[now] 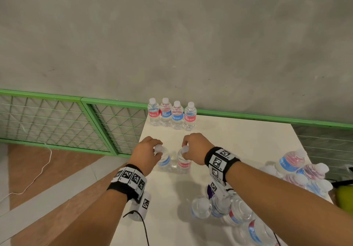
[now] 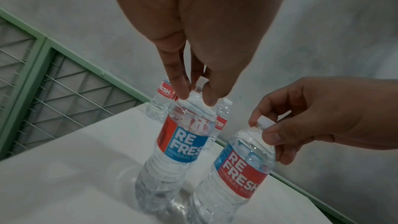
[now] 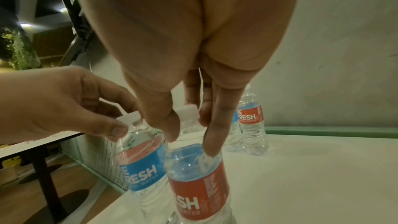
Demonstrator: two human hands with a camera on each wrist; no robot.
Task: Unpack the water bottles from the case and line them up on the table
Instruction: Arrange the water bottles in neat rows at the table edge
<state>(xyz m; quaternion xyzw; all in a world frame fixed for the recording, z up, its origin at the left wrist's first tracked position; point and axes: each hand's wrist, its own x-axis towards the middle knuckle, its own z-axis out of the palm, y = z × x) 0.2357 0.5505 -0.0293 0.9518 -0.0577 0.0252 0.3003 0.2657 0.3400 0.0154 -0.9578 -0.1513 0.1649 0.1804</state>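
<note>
Mid-desk (image 1: 238, 142): two upright bottles side by side — blue-label bottle (image 1: 164, 160) pinched at its cap by left hand (image 1: 146, 155) fingers, red-label bottle (image 1: 183, 162) likewise by right hand (image 1: 196, 148). Row of four bottles (image 1: 172, 115) at far edge.

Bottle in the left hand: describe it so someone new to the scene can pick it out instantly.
Start at the white table and the row of four bottles at its far edge. Nearer the person, two bottles stand side by side, each gripped at the neck. The left hand holds the blue-fronted bottle; its neighbour shows red.
</note>
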